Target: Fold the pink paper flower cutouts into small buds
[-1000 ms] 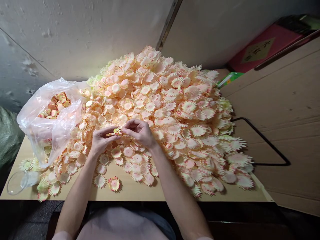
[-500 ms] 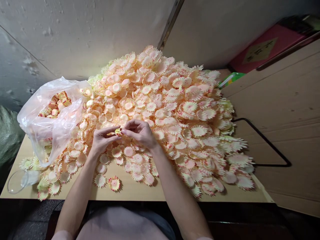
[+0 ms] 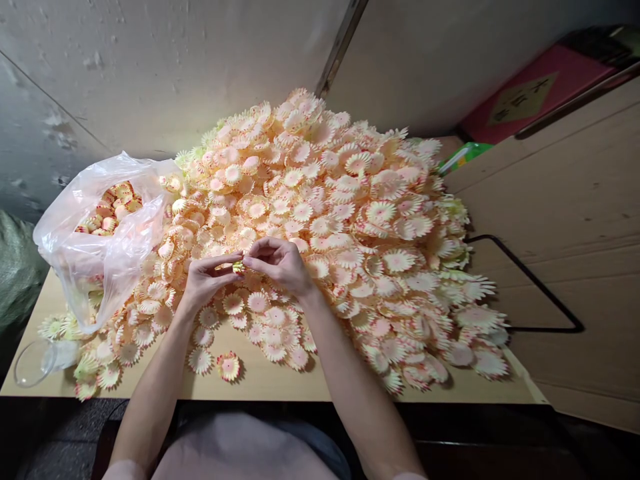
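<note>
Between my two hands is a small artificial flower piece (image 3: 238, 267), yellowish with red tips, mostly covered by fingers. My left hand (image 3: 206, 277) pinches it from the left between thumb and fingers. From the right, the thumb and fingertips of my right hand (image 3: 280, 265) close on the same piece. Around and behind them spreads a large heap of pale pink and cream artificial flower petal discs (image 3: 310, 200) with jagged, red-tipped edges. One single petal disc (image 3: 229, 367) with redder tips lies apart on the table near my left forearm.
At the left stands an open clear plastic bag (image 3: 65, 220) with several curled flower pieces (image 3: 117, 208) inside. A round clear lid or dish (image 3: 35, 364) lies at the table's (image 3: 320, 387) left corner. On the right are a cardboard panel (image 3: 565, 267), a black bent rod (image 3: 540, 283) and a red box (image 3: 535, 93).
The flower piece has turned a little between my fingers and shows less of itself. Both hands stay in nearly the same place.
</note>
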`<control>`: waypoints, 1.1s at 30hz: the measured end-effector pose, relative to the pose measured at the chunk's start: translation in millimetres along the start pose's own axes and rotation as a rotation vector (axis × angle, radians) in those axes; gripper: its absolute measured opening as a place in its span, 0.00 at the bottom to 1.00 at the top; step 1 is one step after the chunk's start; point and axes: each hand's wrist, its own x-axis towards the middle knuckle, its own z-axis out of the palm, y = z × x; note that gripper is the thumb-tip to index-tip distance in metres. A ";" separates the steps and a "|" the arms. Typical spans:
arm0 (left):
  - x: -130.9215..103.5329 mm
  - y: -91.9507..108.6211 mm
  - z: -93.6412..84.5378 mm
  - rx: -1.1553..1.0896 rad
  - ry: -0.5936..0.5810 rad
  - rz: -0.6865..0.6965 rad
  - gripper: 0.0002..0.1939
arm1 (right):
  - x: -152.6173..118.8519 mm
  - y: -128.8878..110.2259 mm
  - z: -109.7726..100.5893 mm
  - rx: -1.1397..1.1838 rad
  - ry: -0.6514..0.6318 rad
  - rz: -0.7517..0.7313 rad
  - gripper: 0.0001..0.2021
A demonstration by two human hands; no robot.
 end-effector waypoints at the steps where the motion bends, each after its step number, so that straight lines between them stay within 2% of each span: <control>1: -0.1 0.0 0.2 -0.011 -0.005 -0.001 0.19 | 0.1 0.0 0.1 -0.005 0.001 0.001 0.11; 9: -0.2 -0.8 0.4 -0.020 0.007 -0.040 0.20 | 0.1 -0.6 0.0 -0.017 -0.006 0.016 0.12; 33: 0.9 1.3 3.6 -0.008 0.052 -0.031 0.19 | 1.1 3.2 -1.7 -0.061 0.005 0.063 0.13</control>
